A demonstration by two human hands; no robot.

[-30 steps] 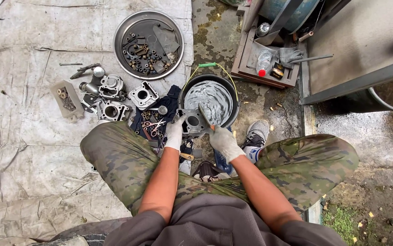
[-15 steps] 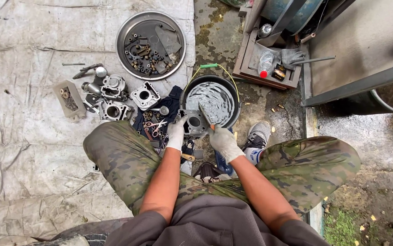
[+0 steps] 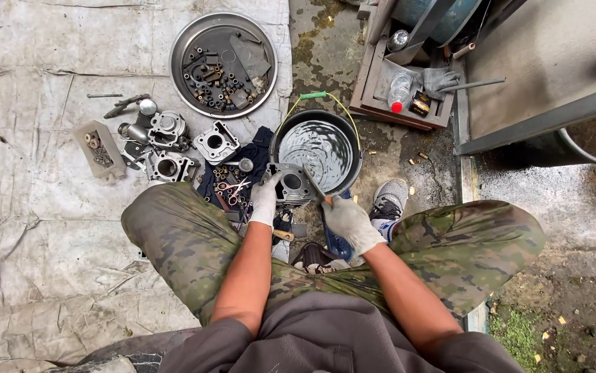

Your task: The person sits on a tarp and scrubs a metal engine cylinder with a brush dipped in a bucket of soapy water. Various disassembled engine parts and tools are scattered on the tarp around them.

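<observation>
Slippage is the main worry: the left hand [image 3: 265,200], gloved in white, clamps the grey metal engine cylinder [image 3: 290,185] by its near-left edge only, over the near rim of the black bucket [image 3: 348,141] of water. If that wet glove loses its hold, I judge the part could drop into the bucket or onto the small parts on the dark cloth [image 3: 260,148] beside it. The right hand [image 3: 350,222], also gloved, is closed round the handle of a thin blade-like scraper [image 3: 312,182] whose tip rests on the cylinder's face; a skid of that tip could run toward the left hand's fingers, or gouge the machined face.

From the left hand, the cylinder lies at about 1 o'clock, touching the fingers. From the right hand it lies at about 10 o'clock, apart from the glove and joined only by the scraper. The bucket sits just past the cylinder at 12 to 1 o'clock. More cylinder castings [image 3: 216,143] lie on the tarpaulin [image 3: 35,207] at 10 o'clock, with a round metal tray [image 3: 186,41] of bolts farther off.
</observation>
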